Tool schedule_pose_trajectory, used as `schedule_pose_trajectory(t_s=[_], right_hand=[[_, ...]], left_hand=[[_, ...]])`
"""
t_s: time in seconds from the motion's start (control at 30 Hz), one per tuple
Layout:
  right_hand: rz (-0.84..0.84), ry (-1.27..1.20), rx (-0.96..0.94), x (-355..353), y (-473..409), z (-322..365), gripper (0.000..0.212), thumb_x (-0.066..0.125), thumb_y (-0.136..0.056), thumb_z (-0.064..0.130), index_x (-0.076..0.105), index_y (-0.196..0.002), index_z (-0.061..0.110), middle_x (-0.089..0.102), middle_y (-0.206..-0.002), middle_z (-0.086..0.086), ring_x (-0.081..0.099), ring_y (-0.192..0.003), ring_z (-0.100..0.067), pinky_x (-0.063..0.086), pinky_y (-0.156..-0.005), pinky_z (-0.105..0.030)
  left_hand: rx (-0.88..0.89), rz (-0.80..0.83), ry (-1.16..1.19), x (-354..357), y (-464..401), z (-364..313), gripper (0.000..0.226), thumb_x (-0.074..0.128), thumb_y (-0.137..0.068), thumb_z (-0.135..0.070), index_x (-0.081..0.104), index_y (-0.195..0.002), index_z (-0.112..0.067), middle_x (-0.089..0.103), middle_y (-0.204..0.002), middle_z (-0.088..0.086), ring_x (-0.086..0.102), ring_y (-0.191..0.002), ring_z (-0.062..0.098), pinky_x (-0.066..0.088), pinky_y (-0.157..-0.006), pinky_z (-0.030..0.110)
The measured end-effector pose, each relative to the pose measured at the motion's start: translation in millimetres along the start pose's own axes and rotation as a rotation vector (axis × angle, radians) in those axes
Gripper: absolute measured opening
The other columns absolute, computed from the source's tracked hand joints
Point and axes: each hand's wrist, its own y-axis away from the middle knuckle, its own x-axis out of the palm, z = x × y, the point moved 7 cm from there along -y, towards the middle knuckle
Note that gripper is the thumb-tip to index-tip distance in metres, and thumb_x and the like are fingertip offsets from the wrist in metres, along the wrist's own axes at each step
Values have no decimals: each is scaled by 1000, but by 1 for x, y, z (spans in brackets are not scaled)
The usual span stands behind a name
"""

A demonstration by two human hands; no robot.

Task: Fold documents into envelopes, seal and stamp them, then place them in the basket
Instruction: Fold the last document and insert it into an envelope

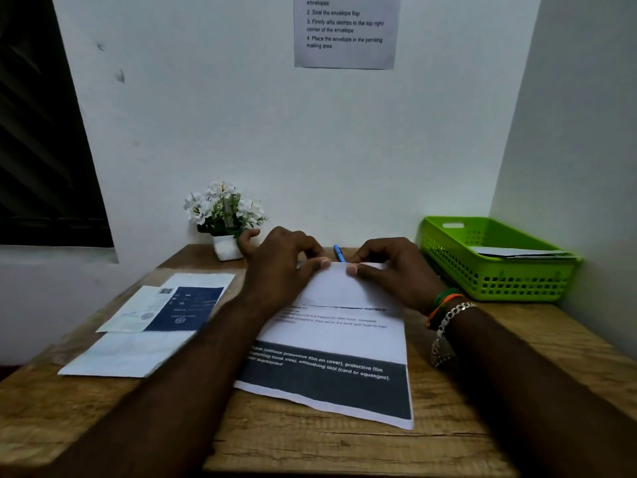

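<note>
Hands point(339, 267) pinch document point(331, 353) between envelopes point(144, 326) and basket point(499, 270).

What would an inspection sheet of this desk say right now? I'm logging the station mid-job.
Surface: wooden desk, in a wall corner.
Job's things: document, far edge folded toward the person; envelopes at left; green basket holding papers.
Clutter: flower pot, blue pen.
Grippers: left hand and right hand pinch the fold.
Cables: nothing seen.
Surroundings: instruction sheet on wall.
</note>
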Motion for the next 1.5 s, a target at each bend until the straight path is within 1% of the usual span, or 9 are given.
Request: schedule_pose_trajectory(t_s=[0.13,0.3,0.4,0.63,0.8,1.03,1.17,1.3,1.5], right_hand=[[35,-2,39,-10,1,-15,11,82,-81,27,75,-77,20,73,-76,12,62,-75,0,49,-76,-30],[11,9,91,-15,3,-28,24,78,-74,46,75,-78,23,74,-78,7,63,-74,-4,54,-77,-39],[-4,-55,91,-14,2,-23,16,83,-78,35,75,-77,20,74,-77,9,62,-76,-3,51,-79,-34],[-53,-64,164,-28,4,-37,11,85,-78,26,79,-77,18,78,-80,-1,66,-74,-10,57,-74,-40],[-68,-105,165,-42,7,-30,9,86,-76,11,79,-80,8,78,-80,-7,66,-71,-10,55,-67,-29],[53,67,144,-43,9,-26,19,91,-69,21,74,-70,13,76,-71,-2,65,-66,-8,52,-65,-30],[169,-4,184,-39,16,-21,25,94,-64,20,74,-70,6,76,-72,-2,75,-81,-21,59,-74,-43],[392,-5,213,-24,23,-23,22,94,-65,29,79,-72,14,77,-78,-7,73,-92,-33,55,-91,-50],[558,79,291,-2,30,-43,14,89,-72,30,82,-83,25,76,-97,-15,63,-81,-17,53,-79,-39]], left_hand=[[-122,90,-40,-7,1,35,15,70,-87,-53,67,-81,-39,69,-92,-24,54,-111,1,8,-95,35],[-228,111,128,-2,3,54,19,62,-87,-59,67,-87,-40,69,-86,-23,63,-102,1,24,-109,56],[-202,137,322,5,4,37,20,62,-79,-63,69,-87,-46,71,-87,-27,66,-95,0,41,-103,59],[-217,92,269,-4,6,43,14,65,-81,-57,69,-80,-43,68,-82,-28,62,-88,-1,47,-97,54],[-220,129,255,-7,5,41,23,56,-73,-67,67,-82,-50,67,-85,-32,64,-88,3,48,-94,56],[-156,242,282,-2,4,45,15,77,-84,-44,77,-80,-30,74,-83,-18,67,-87,2,55,-87,45],[-197,363,397,-3,11,33,49,68,-81,-63,78,-73,-15,75,-74,4,72,-82,22,55,-79,40],[-152,541,336,14,21,27,22,85,-78,-41,78,-83,-21,76,-84,-5,70,-87,11,57,-89,41],[-155,715,181,38,33,36,43,86,-74,-49,72,-112,-35,66,-107,-14,60,-98,2,53,-90,27]])
